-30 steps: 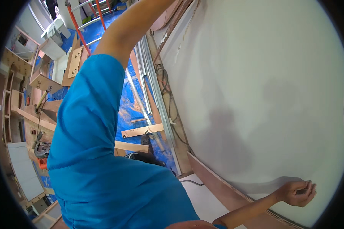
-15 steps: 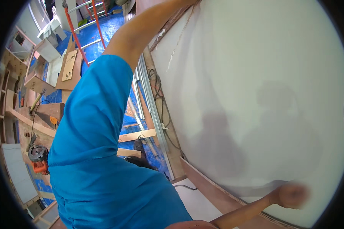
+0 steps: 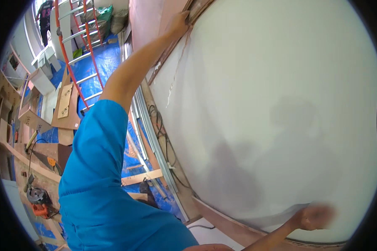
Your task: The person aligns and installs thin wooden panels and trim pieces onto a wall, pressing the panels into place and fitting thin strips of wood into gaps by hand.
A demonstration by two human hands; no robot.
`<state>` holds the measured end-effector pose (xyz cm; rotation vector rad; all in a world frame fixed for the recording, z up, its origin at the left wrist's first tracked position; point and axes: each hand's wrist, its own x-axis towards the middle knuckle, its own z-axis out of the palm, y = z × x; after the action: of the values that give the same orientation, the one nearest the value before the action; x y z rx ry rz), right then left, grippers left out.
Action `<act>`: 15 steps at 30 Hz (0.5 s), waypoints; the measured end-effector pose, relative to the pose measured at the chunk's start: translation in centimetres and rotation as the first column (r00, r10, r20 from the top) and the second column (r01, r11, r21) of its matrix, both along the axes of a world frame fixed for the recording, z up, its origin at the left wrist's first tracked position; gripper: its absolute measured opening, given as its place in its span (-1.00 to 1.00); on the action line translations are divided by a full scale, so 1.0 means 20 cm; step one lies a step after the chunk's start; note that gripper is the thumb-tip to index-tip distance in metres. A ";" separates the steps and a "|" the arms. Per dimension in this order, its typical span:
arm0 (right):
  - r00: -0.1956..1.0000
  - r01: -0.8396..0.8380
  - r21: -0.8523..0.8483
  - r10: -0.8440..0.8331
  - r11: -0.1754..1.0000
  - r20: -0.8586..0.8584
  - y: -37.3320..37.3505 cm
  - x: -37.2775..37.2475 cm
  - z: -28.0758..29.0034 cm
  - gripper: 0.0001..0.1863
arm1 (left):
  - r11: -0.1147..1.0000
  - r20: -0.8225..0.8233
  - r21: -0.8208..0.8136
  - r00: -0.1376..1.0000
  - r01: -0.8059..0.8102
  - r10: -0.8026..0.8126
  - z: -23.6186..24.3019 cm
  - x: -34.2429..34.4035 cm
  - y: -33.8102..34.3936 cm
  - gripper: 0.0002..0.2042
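A large white panel (image 3: 255, 92) fills the right side of the view, with shadows across it and a pale crack-like line near its left edge. My left arm, in a blue sleeve, stretches up and forward. At the panel's upper left, my left hand (image 3: 180, 24) has its fingers closed on the brown wooden edging (image 3: 202, 9). Low on the right, my right hand (image 3: 316, 216) is held close to the panel's white face. Its fingers are smeared by motion; whether it touches the panel or holds anything cannot be made out.
A brown board edge (image 3: 226, 217) runs along the panel's bottom. Metal channels (image 3: 148, 125) and a dark cable (image 3: 159, 121) lie left of it, over blue sheeting (image 3: 113, 62). Farther left are an orange ladder (image 3: 73, 71), wooden boxes (image 3: 33, 121) and an orange-and-black power tool (image 3: 39, 201). Another person (image 3: 45, 19) stands far back.
The view has shifted, bringing my left hand into sight at the wooden edging. Surroundings on the left sit lower in the picture. My right hand stays near the same spot, blurred in both frames.
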<state>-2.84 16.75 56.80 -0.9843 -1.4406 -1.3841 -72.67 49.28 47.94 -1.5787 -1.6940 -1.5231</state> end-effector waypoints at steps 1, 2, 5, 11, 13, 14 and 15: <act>1.000 0.005 -0.012 -0.005 1.000 -0.013 0.01 -0.01 -0.01 -0.85 | 0.999 0.022 -0.037 1.000 -0.015 0.016 0.02 -0.01 -0.03 -0.42; 1.000 0.018 -0.024 -0.019 1.000 -0.016 0.01 -0.03 -0.01 -0.83 | 1.000 0.020 -0.018 1.000 -0.015 0.015 0.01 0.00 -0.05 -0.42; 0.998 0.015 -0.052 -0.018 0.999 -0.054 0.01 -0.02 -0.02 -0.80 | 0.997 0.068 -0.023 0.995 -0.072 0.074 0.00 0.02 -0.05 -0.40; 0.999 0.001 -0.056 -0.003 0.998 -0.040 0.01 -0.02 -0.01 -0.78 | 0.999 0.197 -0.046 0.980 -0.027 0.036 -0.05 -0.02 -0.01 -0.36; 0.999 0.004 -0.056 -0.006 0.998 -0.037 0.00 -0.03 -0.01 -0.78 | 0.998 0.176 -0.033 0.983 -0.048 0.053 -0.06 -0.01 -0.01 -0.35; 0.999 0.007 -0.055 -0.009 0.998 -0.037 0.00 -0.04 -0.01 -0.77 | 0.998 0.178 -0.038 0.983 -0.048 0.054 -0.07 0.00 -0.02 -0.35; 0.999 0.006 -0.059 -0.008 0.998 -0.034 0.00 -0.04 -0.01 -0.77 | 0.997 0.165 -0.025 0.984 -0.066 0.070 -0.07 0.00 -0.02 -0.35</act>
<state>-3.59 16.74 56.66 -1.0469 -1.4609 -1.3300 -72.63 48.86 46.62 -1.4218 -1.8367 -1.6483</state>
